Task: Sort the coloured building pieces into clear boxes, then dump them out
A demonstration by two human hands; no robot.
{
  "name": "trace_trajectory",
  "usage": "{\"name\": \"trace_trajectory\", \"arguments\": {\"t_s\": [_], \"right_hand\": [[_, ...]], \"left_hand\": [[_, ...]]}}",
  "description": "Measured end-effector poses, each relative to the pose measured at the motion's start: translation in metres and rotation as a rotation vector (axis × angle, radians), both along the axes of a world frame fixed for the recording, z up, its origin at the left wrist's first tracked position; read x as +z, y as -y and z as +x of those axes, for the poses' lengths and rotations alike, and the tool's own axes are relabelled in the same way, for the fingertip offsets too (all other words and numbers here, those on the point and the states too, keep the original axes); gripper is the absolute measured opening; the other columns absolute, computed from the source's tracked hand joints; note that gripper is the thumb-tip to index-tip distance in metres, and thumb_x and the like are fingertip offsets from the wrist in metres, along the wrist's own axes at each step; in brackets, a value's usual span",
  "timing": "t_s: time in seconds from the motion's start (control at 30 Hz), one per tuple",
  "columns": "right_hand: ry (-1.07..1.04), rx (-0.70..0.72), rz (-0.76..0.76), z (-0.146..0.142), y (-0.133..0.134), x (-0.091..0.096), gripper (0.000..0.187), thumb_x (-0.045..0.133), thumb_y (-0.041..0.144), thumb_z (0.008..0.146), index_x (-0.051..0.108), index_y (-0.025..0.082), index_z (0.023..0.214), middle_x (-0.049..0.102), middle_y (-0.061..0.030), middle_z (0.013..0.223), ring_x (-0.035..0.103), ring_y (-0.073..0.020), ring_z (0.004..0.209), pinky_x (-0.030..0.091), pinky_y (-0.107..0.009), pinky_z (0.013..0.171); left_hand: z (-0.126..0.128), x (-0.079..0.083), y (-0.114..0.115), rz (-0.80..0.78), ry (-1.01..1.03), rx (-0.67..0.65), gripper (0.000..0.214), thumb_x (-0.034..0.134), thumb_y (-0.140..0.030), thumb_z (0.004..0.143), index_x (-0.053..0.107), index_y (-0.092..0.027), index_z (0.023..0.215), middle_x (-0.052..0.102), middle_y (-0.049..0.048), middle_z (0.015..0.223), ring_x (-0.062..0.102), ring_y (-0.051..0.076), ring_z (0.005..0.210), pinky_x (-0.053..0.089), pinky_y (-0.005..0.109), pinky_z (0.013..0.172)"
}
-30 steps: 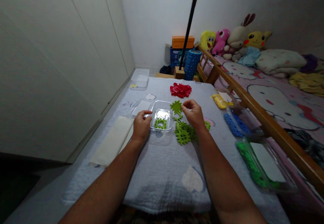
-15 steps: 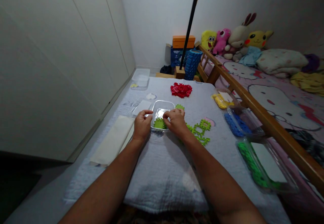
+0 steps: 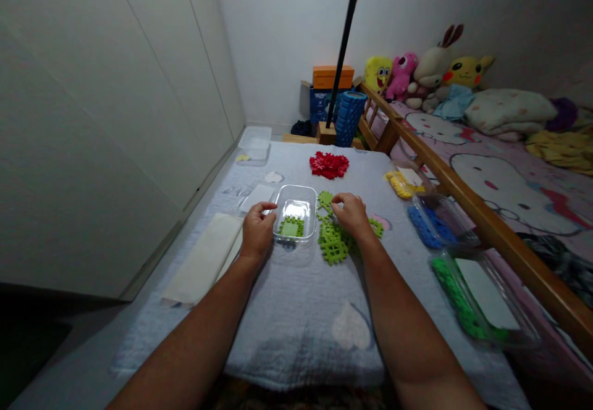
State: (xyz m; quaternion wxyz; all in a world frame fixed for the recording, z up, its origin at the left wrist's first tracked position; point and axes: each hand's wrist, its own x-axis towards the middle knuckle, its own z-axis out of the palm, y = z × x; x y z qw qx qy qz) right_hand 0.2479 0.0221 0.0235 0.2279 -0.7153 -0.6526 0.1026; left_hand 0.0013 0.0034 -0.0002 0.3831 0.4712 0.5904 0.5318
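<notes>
A clear plastic container (image 3: 296, 191) stands on the cloth in front of me, with light-green toothed puzzle pieces (image 3: 291, 227) in its near end. My left hand (image 3: 258, 231) is at the container's left wall, thumb and forefinger curled at the rim. Right of the container lies a loose group of light-green toothed pieces (image 3: 332, 243), some flat and some with cut-out middles. Over that group hovers my right hand (image 3: 351, 214), its thumb and forefinger bent and a little apart, with no piece visible between them. The hand and wrist hide part of the group.
Red pieces (image 3: 328, 165) lie in a pile farther back. Along the right edge sit clear boxes of yellow (image 3: 402, 184), blue (image 3: 430, 228) and green pieces (image 3: 458, 299), beside a wooden bed rail (image 3: 463, 206). At left are a folded cloth (image 3: 204, 259), a lid (image 3: 257, 197) and another clear box (image 3: 254, 144).
My right hand has moved right, from above the container to the loose green pieces, leaving the green pieces in the container uncovered. My left hand has stayed at the container's left side.
</notes>
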Motion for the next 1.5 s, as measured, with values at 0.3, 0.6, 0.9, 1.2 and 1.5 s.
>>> {"name": "trace_trajectory", "arguments": {"t_s": [0.3,0.6,0.9,1.2,1.5], "right_hand": [[0.191,-0.028,-0.202,-0.007,0.001,-0.008,0.027,0.064,0.036,0.091,0.078,0.022,0.109,0.073,-0.0132,0.121,0.063,-0.0323,0.116,0.046,-0.043,0.094],[0.133,-0.054,-0.268,-0.007,-0.001,-0.007,0.016,0.06,0.026,0.091,0.074,0.023,0.097,0.077,-0.0062,0.113,0.066,-0.0251,0.11,0.044,-0.035,0.088],[0.2,-0.078,-0.287,-0.018,0.002,-0.005,0.028,0.06,0.041,0.092,0.071,0.022,0.109,0.075,-0.0106,0.12,0.065,-0.03,0.116,0.046,-0.04,0.094],[0.168,-0.147,-0.264,-0.011,0.001,-0.006,0.021,0.058,0.028,0.087,0.073,0.021,0.1,0.078,-0.0102,0.113,0.069,-0.0283,0.108,0.046,-0.035,0.086],[-0.199,-0.13,0.183,-0.011,0.001,0.007,0.013,0.055,0.023,0.086,0.067,0.02,0.089,0.073,-0.0058,0.091,0.065,-0.0205,0.086,0.046,-0.029,0.082]], "left_hand": [[0.001,0.005,0.002,-0.024,0.017,0.0,0.034,0.062,-0.031,0.069,0.071,-0.015,0.098,0.045,-0.0059,0.058,0.036,0.011,0.051,0.031,0.023,0.052],[0.001,0.001,0.001,-0.013,0.015,-0.002,0.033,0.062,-0.031,0.07,0.072,-0.016,0.098,0.045,-0.0058,0.059,0.035,0.011,0.051,0.03,0.023,0.051],[0.0,0.001,0.0,-0.011,0.001,0.0,0.032,0.061,-0.03,0.069,0.071,-0.017,0.097,0.045,-0.0055,0.059,0.036,0.011,0.051,0.03,0.023,0.051],[-0.001,-0.002,-0.001,-0.003,-0.001,-0.003,0.032,0.062,-0.032,0.07,0.072,-0.017,0.096,0.047,-0.0054,0.06,0.037,0.011,0.051,0.03,0.023,0.051],[-0.001,-0.003,-0.002,-0.007,0.005,-0.006,0.033,0.063,-0.032,0.07,0.072,-0.016,0.098,0.048,-0.0053,0.06,0.038,0.011,0.051,0.031,0.022,0.051]]}}
